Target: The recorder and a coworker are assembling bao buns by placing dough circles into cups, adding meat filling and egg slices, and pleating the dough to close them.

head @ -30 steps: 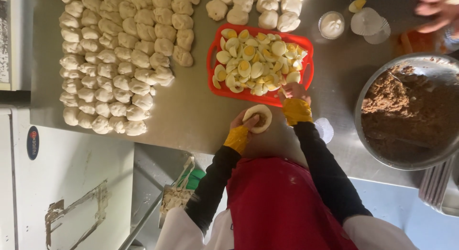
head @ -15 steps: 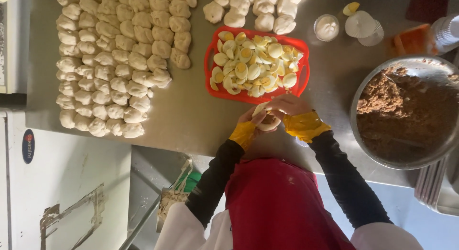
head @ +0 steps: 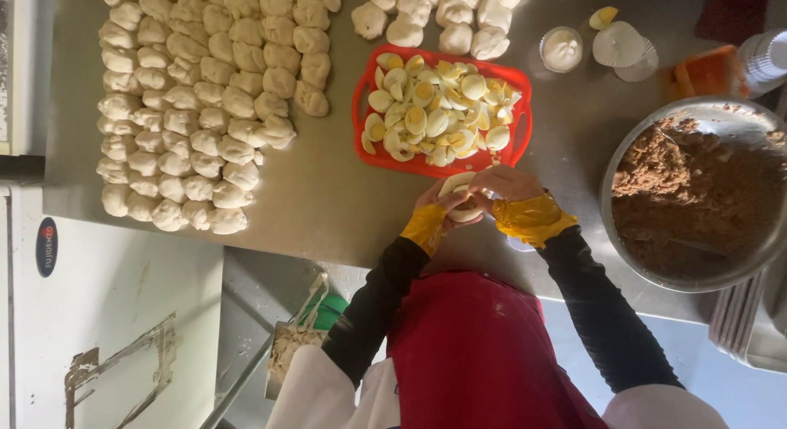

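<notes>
- A person in a red apron works at a steel table (head: 328,207), both hands cupped around one piece of pale dough (head: 461,191) just below the red tray (head: 361,109).
- The left hand (head: 438,206), yellow wrap at the wrist, curls closed under the dough; the right hand (head: 508,183) folds over its top, fingers gripping the edge.
- The tray holds halved boiled eggs (head: 438,109).
- Left of the tray lie rows of shaped dough balls (head: 188,109); more sit above it.
- Right of the tray stands a metal bowl (head: 738,113) of brown filling (head: 697,199).
</notes>
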